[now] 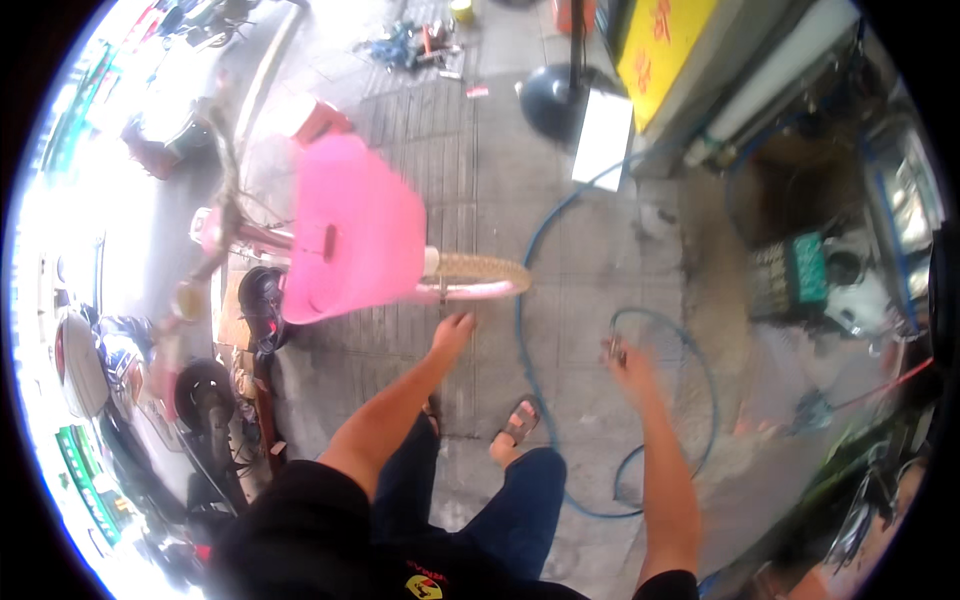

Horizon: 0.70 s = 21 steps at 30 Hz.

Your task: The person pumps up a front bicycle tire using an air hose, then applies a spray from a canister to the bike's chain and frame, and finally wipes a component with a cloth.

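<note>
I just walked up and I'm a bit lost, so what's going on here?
A person in a black shirt has their right hand on what looks like the end of a blue hose, which curls across the paving. Their left hand is close to a bicycle wheel that juts out past a pink basket; whether it touches the wheel is unclear.

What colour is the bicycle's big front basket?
The big front basket is bright pink, showing best in the head view.

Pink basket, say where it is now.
In the head view, the pink basket sits left of centre, between the handlebar and the front wheel.
</note>
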Motion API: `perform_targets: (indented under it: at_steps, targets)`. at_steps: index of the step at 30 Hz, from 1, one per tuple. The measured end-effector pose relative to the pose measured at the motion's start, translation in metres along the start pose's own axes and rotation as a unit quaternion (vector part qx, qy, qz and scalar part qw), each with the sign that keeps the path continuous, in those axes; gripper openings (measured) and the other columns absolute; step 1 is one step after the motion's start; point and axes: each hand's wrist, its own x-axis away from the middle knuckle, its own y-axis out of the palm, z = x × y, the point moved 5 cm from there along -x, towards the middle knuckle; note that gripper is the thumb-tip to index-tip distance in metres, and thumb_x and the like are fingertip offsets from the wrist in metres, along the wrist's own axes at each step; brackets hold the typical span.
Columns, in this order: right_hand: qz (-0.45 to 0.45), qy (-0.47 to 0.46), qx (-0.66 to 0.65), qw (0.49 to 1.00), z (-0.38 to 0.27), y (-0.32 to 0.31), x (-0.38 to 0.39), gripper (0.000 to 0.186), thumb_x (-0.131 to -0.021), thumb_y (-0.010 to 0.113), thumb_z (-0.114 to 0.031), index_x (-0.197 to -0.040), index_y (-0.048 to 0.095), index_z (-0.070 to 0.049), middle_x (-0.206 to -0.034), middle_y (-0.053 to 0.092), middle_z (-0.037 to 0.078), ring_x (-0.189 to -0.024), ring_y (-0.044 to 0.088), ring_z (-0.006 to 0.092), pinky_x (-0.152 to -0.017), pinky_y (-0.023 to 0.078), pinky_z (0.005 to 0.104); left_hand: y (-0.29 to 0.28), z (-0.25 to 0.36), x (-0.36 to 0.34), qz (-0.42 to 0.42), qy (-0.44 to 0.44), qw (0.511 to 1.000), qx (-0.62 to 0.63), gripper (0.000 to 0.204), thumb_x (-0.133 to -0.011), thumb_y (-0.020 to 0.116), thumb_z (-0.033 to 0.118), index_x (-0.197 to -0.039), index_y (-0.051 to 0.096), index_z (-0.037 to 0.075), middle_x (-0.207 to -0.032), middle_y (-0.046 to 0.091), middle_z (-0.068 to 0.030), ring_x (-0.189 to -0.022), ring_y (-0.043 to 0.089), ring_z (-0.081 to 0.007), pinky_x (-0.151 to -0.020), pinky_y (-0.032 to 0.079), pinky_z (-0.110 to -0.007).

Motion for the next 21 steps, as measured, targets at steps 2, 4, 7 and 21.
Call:
perform_targets:
  at_steps: [2,4,7,21]
  targets:
    - [-0.044,0.016,0.019,0.999,-0.025,-0.019,0.011,0.026,-0.088,0.059,-0.019,-0.109,0.061,-0.003,-0.081,0.068,0.010,-0.080,0.067,0.0178,-0.069,0.050,0.0297,-0.056,-0.027,0.040,-0.026,-0.034,0.996,0.080,0.034,-0.090,0.058,0.029,-0.107,0.064,0.001,-0.093,0.068,-0.0084,-0.085,0.063,-0.0171,-0.072,0.050,-0.032]
    - [-0.069,0.042,0.073,0.994,-0.062,-0.065,0.006,0.028,-0.090,0.058,-0.021,-0.110,0.061,-0.002,-0.077,0.067,0.009,-0.076,0.066,0.0157,-0.069,0.050,0.0289,-0.092,0.000,0.090,-0.003,-0.049,0.984,0.173,0.028,-0.092,0.056,0.029,-0.099,0.064,0.003,-0.080,0.065,-0.0065,-0.067,0.061,-0.0142,-0.056,0.047,-0.025]
    - [-0.062,0.014,0.144,0.988,-0.068,-0.123,-0.028,0.027,-0.091,0.057,-0.023,-0.107,0.063,-0.002,-0.075,0.066,0.008,-0.072,0.065,0.0143,-0.068,0.050,0.0284,-0.151,-0.027,0.131,0.081,-0.061,0.949,0.299,0.026,-0.091,0.056,0.026,-0.101,0.064,0.003,-0.080,0.066,-0.0073,-0.066,0.062,-0.0155,-0.057,0.049,-0.027]
    - [-0.115,0.199,0.125,0.965,-0.163,-0.327,-0.121,0.022,-0.087,0.065,-0.018,-0.099,0.064,0.001,-0.082,0.064,0.005,-0.075,0.062,0.0133,-0.066,0.050,0.0274,-0.183,0.357,0.198,-0.052,0.122,0.931,0.340,0.042,-0.096,0.051,0.033,-0.125,0.055,0.002,-0.107,0.066,-0.0076,-0.097,0.061,-0.0166,-0.081,0.048,-0.030]
